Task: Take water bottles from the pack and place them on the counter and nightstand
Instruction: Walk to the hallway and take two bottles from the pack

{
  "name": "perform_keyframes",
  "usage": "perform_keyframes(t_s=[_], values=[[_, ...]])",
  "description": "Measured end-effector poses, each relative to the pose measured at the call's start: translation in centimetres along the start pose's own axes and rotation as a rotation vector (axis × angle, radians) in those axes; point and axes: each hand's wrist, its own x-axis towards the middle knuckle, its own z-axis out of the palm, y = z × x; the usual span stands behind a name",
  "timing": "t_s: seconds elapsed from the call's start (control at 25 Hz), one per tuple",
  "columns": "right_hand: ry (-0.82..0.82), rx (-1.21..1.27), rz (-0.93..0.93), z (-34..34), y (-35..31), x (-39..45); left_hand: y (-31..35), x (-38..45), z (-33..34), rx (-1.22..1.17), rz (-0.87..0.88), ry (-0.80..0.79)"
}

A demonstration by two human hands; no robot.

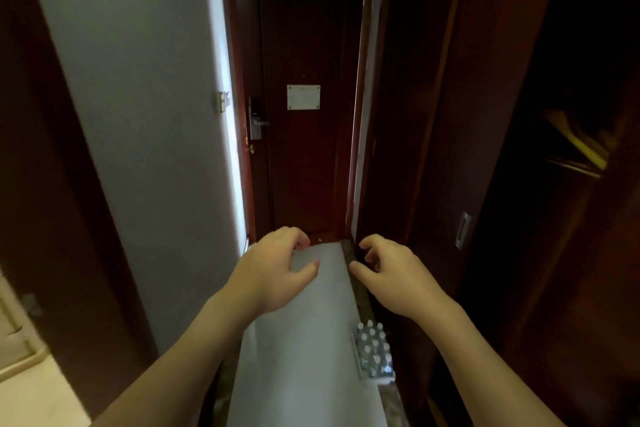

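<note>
In a narrow entry hall, I stood facing the dark red door (304, 97) with both hands raised in front of me and nothing in either. My left hand (273, 270) hung with fingers loosely curled and apart; my right hand (391, 274) was the same, thumb and fingers spread in a half-open claw. The pack of water bottles (374, 350) sat low on the floor by the wooden wardrobe (519, 149) at my right, caps up, beside the pale strip of flooring (304, 357). No bottle had been drawn yet, as I judged it; the task stood at its opening reach. The next move called for stooping and bringing a hand down to the pack to close around one bottle's neck.
</note>
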Motion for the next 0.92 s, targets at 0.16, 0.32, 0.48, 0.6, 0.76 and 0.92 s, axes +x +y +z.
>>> perform_keyframes(t_s=[0.16, 0.32, 0.48, 0.6, 0.76, 0.92], values=[[0.028, 0.022, -0.020, 1.2, 3.7, 11.5, -4.5, 10.4, 4.5, 0.001, 0.017, 0.014], [0.041, 0.021, -0.015, 1.2, 6.6, 23.7, -8.7, 21.9, 8.1, 0.004, 0.015, 0.008], [0.049, 0.037, 0.033, 2.3, 9.8, 33.2, -12.1, 31.6, 12.2, -0.005, 0.049, -0.039], [0.018, 0.041, 0.120, 4.9, 13.6, 37.8, -14.7, 37.2, 17.7, -0.026, 0.092, -0.147], [0.057, 0.066, 0.303, 9.0, 18.8, 42.7, -17.8, 43.9, 25.8, -0.136, 0.135, -0.251], [0.152, 0.126, 0.541, 12.6, 23.6, 46.2, -20.2, 49.2, 33.7, -0.300, 0.218, -0.404]])
